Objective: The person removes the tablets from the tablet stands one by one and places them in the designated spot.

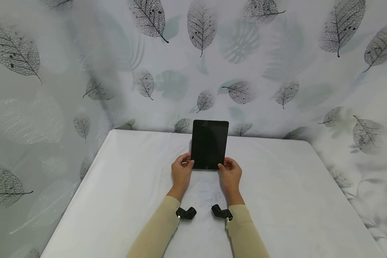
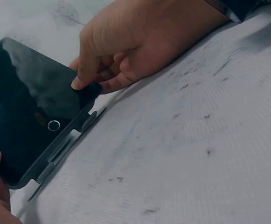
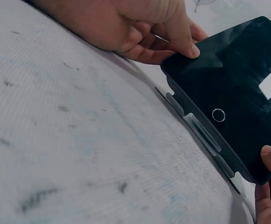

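While the tablet (image 1: pixel 209 144) stands upright near the far middle of the table (image 1: pixel 122 186), its dark screen facing me and its round home button (image 1: pixel 206 166) at the bottom edge, I hold it by its two lower corners. My left hand (image 1: pixel 181 171) pinches the lower left corner, thumb laid on the glass and the other fingers curled behind it; my right hand (image 1: pixel 230 173) does the same on the lower right corner. The two hands are apart, with the width of the tablet between them, and both heels rest on the table.

From the left wrist view, my right thumb (image 2: pixel 85 70) presses on the black front just beside the corner, and a grey plastic stand (image 2: pixel 63 143) runs under the tablet's bottom edge, touching the cloth. The right wrist view shows the same stand (image 3: pixel 202 130) below the home button (image 3: pixel 218 115), with my left thumb (image 3: pixel 184 39) on the glass.

Grey smudges (image 1: pixel 209 195) mark the white tablecloth between my wrists. My sleeves (image 1: pixel 158 229) are beige, and a small black camera (image 1: pixel 186 213) sits on each wrist. Behind the table hangs a pale curtain (image 1: pixel 277 64) printed with grey leaves.
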A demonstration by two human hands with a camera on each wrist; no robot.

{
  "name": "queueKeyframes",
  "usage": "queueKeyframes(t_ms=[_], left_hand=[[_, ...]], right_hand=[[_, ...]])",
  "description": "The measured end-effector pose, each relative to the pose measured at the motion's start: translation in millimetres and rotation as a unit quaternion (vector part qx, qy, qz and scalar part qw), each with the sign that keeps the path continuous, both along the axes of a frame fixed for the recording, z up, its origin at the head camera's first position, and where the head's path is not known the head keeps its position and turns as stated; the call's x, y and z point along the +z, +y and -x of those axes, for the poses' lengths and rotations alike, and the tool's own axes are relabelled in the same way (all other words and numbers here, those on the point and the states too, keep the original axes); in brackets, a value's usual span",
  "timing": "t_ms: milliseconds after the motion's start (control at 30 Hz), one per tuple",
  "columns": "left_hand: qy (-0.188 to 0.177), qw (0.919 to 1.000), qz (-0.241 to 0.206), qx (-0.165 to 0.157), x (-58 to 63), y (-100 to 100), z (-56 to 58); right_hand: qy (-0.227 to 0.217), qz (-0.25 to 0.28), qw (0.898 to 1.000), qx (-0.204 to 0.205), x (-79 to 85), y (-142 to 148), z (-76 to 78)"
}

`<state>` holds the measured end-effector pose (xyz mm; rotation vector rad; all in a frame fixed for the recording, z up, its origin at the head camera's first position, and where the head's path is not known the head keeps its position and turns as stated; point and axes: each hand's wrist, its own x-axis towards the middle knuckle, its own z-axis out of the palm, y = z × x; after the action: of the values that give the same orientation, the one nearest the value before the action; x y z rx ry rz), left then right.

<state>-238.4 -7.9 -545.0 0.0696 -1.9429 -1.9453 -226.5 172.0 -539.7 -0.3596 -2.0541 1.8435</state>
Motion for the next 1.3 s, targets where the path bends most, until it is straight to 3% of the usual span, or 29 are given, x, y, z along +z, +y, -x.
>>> queueKeyframes(t_ms=[333,633,933,1133,1300], left_hand=[[0.018,0.9977,-0.049,-0.042,-1.3,-13,-1.1],[0.008,0.9932,-0.09,-0.074,0.1,-13,-2.2],[0.037,0.9877,-0.137,-0.065,9.1,-1,-4.2],[0.062,0.9877,-0.119,-0.08,15.9,9,-7.3],[0.07,0.9889,-0.071,-0.11,23.5,14,-12.6]], right_hand=[[0.018,0.046,0.998,0.027,-3.9,-2,0.9],[0.024,0.066,0.997,0.032,1.3,0,-0.6],[0.06,0.091,0.993,0.055,11.2,13,0.1],[0.065,0.091,0.991,0.075,23.5,29,-1.3],[0.052,0.094,0.99,0.086,38.5,44,-5.8]])
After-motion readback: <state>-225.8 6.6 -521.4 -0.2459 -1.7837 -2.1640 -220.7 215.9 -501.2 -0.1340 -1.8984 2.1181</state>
